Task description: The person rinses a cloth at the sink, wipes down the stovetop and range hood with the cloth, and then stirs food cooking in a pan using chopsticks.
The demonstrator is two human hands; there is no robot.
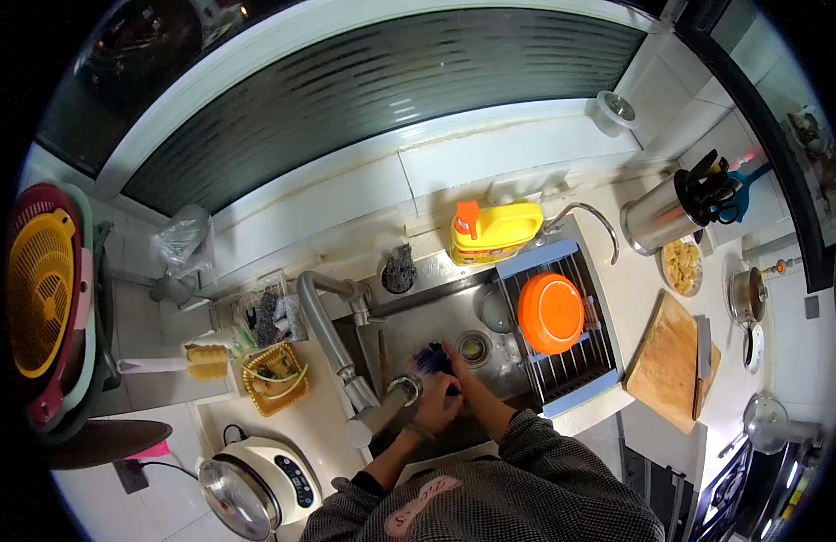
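Both hands are low inside the steel sink (400, 325), close together beside the faucet head (405, 388). My left hand (436, 406) has its fingers curled round a dark blue item (432, 359), whose exact kind I cannot make out. My right hand (465, 372) lies against the same blue item from the right, fingers bent over it. The round drain (475, 349) shows just right of the hands. An orange bowl (551, 313) rests upside down on the blue-ended drying rack (569, 397) over the sink's right part.
A yellow jug (497, 233) stands behind the sink. At the right lie a cutting board (671, 361) and a knife (703, 357), with a knife holder (657, 217) behind. A yellow basket (275, 379) and a cooker (264, 488) are at the left.
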